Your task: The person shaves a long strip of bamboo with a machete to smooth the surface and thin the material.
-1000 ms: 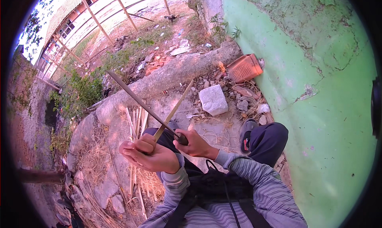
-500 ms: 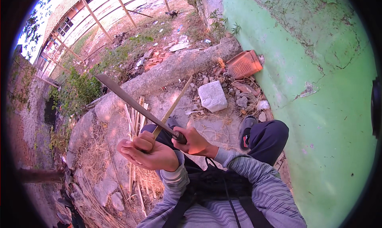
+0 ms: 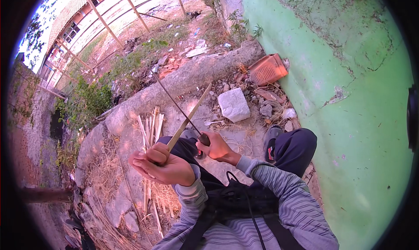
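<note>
My left hand [image 3: 163, 166] is closed round the lower end of a pale, pointed bamboo strip [image 3: 188, 118], which slants up and away to the right. In my right hand [image 3: 217, 148] is the dark handle of a machete [image 3: 176, 103]. Its blade shows nearly edge-on as a thin dark line. It runs up to the left and crosses the strip just above my left hand; whether the two touch I cannot tell. Cut bamboo strips [image 3: 151, 128] lie in a bundle beyond my left hand, with pale shavings [image 3: 165, 198] beside my left leg.
A white stone block [image 3: 234, 105] sits ahead among rubble, near an orange roof tile [image 3: 268, 70]. The green wall [image 3: 349, 132] rises close on my right. A low rough concrete ledge [image 3: 183, 77] crosses in front. Wooden posts [image 3: 103, 20] stand farther off.
The machete has swung to the right and its blade has turned from flat-on to nearly edge-on. My right hand has shifted slightly right. My left hand and the strip stay almost still.
</note>
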Demonstrator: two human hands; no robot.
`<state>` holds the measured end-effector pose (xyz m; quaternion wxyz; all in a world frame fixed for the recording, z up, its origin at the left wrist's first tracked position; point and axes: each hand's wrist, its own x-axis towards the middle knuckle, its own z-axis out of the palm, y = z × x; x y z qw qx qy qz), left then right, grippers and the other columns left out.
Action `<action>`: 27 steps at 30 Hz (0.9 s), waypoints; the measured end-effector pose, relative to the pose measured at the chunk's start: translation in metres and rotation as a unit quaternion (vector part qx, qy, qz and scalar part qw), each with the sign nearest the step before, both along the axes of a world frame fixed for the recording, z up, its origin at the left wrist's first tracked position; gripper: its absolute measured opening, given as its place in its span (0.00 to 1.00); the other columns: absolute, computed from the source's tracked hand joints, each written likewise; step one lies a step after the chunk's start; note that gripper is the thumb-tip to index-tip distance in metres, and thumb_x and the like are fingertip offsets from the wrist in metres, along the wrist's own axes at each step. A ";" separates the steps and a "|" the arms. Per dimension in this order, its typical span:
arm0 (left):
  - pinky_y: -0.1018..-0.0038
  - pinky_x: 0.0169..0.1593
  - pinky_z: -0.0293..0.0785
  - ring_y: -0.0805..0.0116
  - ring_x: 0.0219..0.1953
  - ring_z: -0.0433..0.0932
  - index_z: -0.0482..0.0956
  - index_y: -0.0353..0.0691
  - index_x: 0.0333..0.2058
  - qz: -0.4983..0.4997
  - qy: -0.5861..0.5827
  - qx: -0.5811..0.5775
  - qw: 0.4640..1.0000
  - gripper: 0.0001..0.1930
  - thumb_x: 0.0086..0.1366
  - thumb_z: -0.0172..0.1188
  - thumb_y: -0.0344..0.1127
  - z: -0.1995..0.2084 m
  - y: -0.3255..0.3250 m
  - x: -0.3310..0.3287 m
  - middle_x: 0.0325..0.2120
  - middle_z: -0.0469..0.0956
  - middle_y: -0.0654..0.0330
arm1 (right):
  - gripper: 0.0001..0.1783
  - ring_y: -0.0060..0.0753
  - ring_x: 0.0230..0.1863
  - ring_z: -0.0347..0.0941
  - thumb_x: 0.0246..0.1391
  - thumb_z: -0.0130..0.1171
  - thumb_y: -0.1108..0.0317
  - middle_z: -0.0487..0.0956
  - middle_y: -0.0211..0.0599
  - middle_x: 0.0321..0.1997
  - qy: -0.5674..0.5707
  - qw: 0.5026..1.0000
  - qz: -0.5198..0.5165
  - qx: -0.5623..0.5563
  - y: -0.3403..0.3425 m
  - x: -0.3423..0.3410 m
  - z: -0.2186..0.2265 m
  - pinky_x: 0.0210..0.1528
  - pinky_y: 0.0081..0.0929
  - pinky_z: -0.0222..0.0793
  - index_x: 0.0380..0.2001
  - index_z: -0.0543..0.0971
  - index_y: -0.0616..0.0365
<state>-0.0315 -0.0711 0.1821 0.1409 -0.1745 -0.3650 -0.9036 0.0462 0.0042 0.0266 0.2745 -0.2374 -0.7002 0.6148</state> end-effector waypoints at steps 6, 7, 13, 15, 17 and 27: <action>0.75 0.22 0.40 0.82 0.15 0.41 0.62 0.42 0.37 -0.059 0.053 0.017 0.997 0.08 0.80 0.42 0.35 -0.006 0.002 0.008 0.14 0.45 0.72 | 0.12 0.30 0.19 0.64 0.57 0.65 0.66 0.71 0.40 0.17 0.021 0.993 0.087 0.081 -0.005 0.015 0.043 0.26 0.37 0.63 0.34 0.76 0.64; 0.75 0.21 0.40 0.82 0.15 0.41 0.62 0.42 0.38 -0.069 0.057 0.026 0.996 0.07 0.79 0.42 0.34 -0.007 0.003 0.008 0.14 0.45 0.71 | 0.12 0.26 0.20 0.63 0.57 0.65 0.66 0.70 0.37 0.17 0.022 0.990 0.093 0.101 -0.006 0.015 0.048 0.26 0.35 0.63 0.33 0.76 0.64; 0.75 0.20 0.40 0.81 0.15 0.40 0.59 0.41 0.35 -0.112 0.078 0.009 0.991 0.15 0.82 0.39 0.42 -0.010 -0.006 0.004 0.12 0.47 0.70 | 0.13 0.40 0.18 0.63 0.57 0.66 0.63 0.71 0.44 0.17 0.013 0.996 0.079 0.039 0.000 0.015 0.034 0.26 0.38 0.63 0.32 0.77 0.63; 0.75 0.20 0.40 0.81 0.15 0.40 0.58 0.41 0.35 -0.121 0.083 0.011 0.989 0.15 0.82 0.39 0.42 -0.012 -0.007 0.003 0.12 0.47 0.70 | 0.14 0.45 0.18 0.64 0.57 0.66 0.62 0.72 0.46 0.18 0.004 0.994 0.094 0.052 -0.003 0.016 0.046 0.26 0.40 0.64 0.33 0.77 0.64; 0.75 0.20 0.39 0.82 0.15 0.39 0.57 0.42 0.34 -0.126 0.089 0.016 0.988 0.15 0.82 0.39 0.43 -0.013 -0.007 0.002 0.12 0.46 0.70 | 0.14 0.44 0.18 0.64 0.57 0.65 0.62 0.72 0.46 0.18 0.002 0.989 0.119 0.089 -0.003 0.017 0.058 0.26 0.40 0.63 0.32 0.77 0.64; 0.75 0.18 0.39 0.82 0.12 0.41 0.56 0.42 0.33 -0.122 0.095 0.015 0.988 0.16 0.83 0.36 0.44 -0.016 -0.012 -0.003 0.11 0.47 0.70 | 0.14 0.36 0.18 0.64 0.56 0.65 0.63 0.71 0.45 0.17 0.006 0.996 0.072 0.050 -0.002 0.009 0.034 0.26 0.39 0.63 0.32 0.77 0.64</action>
